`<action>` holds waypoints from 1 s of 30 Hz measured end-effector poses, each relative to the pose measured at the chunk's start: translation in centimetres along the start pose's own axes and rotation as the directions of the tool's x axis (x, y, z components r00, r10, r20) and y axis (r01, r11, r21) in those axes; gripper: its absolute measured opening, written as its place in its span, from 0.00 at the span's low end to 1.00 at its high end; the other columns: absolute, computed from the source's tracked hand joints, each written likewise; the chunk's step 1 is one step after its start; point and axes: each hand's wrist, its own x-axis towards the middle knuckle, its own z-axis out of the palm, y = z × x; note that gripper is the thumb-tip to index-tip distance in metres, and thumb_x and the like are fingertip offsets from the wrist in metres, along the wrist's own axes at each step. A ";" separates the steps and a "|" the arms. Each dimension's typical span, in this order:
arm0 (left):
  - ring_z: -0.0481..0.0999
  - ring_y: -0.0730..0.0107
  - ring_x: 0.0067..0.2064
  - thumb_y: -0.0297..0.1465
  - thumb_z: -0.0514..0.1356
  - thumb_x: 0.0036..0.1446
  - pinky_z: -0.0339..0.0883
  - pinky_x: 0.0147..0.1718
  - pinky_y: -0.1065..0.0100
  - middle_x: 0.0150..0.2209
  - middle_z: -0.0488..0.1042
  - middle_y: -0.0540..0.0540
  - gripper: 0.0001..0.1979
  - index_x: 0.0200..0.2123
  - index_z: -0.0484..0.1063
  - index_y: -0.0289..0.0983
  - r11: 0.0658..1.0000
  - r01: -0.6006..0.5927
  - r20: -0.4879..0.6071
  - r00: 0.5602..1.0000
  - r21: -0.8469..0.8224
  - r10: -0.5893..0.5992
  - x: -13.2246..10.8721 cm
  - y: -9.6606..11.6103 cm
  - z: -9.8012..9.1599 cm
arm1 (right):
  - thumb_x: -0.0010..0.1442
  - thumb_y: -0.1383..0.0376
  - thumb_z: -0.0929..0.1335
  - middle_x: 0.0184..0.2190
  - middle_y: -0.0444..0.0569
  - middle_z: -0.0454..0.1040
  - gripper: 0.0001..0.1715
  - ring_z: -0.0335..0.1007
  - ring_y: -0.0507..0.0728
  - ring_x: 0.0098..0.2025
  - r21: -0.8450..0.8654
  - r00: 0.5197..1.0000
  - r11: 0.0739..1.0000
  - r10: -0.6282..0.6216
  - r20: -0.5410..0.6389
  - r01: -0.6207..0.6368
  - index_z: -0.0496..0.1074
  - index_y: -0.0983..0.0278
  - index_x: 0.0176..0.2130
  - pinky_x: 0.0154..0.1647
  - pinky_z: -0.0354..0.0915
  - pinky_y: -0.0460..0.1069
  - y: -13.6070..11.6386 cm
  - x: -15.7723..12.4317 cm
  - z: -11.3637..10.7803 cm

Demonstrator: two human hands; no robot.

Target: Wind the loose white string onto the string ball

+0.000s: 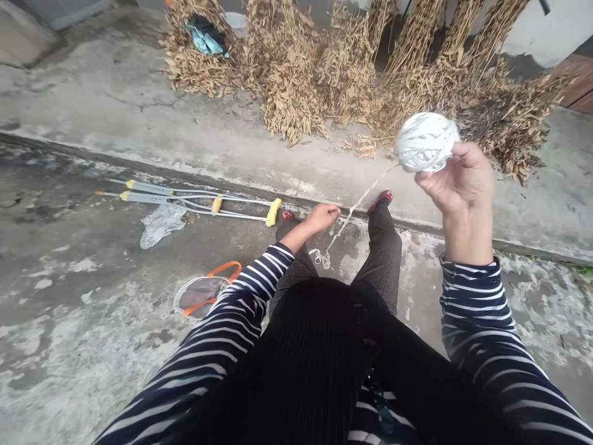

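My right hand [463, 176] is raised and closed around the lower right side of a ball of white yarn [426, 142]. From the ball a white strand [370, 190] runs down to the left, with a small knot partway along it and a curled loose end between my legs. My left hand [323, 218] is closed, its fingertips just left of the strand near the knot. Whether anything thin is pinched in those fingers I cannot make out.
Dried leafy stalks [296, 80] lean along the wall, with a blue and dark cloth [206, 37] on them. On the concrete to the left lie a pair of crutches [194, 203], a clear plastic bag [161, 225] and a bag with orange handles [197, 293]. A low step edge crosses by my feet.
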 end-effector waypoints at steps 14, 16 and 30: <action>0.71 0.79 0.20 0.33 0.67 0.66 0.64 0.22 0.76 0.23 0.75 0.51 0.14 0.29 0.72 0.33 0.845 -0.315 -0.051 0.944 -0.432 0.325 -1.0 9.9 4.4 | 0.51 0.60 0.74 0.45 0.50 0.78 0.28 0.76 0.62 0.48 -0.068 0.970 0.985 0.169 0.176 -0.159 0.69 0.59 0.51 0.29 0.73 0.49 4.7 1.4 -0.4; 0.71 0.79 0.19 0.29 0.62 0.69 0.62 0.20 0.76 0.22 0.75 0.52 0.12 0.30 0.73 0.33 0.862 -0.288 -0.015 0.951 -0.418 0.310 -1.5 9.6 3.6 | 0.51 0.60 0.75 0.43 0.49 0.78 0.27 0.75 0.58 0.43 -0.054 0.970 0.983 0.184 0.158 -0.178 0.69 0.59 0.50 0.26 0.69 0.47 4.7 1.4 -1.3; 0.72 0.78 0.23 0.19 0.62 0.61 0.60 0.23 0.77 0.21 0.75 0.51 0.14 0.23 0.73 0.33 0.972 -0.133 -0.151 0.983 -0.193 0.105 2.5 6.6 3.0 | 0.48 0.62 0.74 0.44 0.49 0.75 0.31 0.69 0.55 0.37 -0.047 0.969 0.977 0.210 0.132 -0.206 0.69 0.58 0.52 0.24 0.65 0.46 6.3 -0.8 1.2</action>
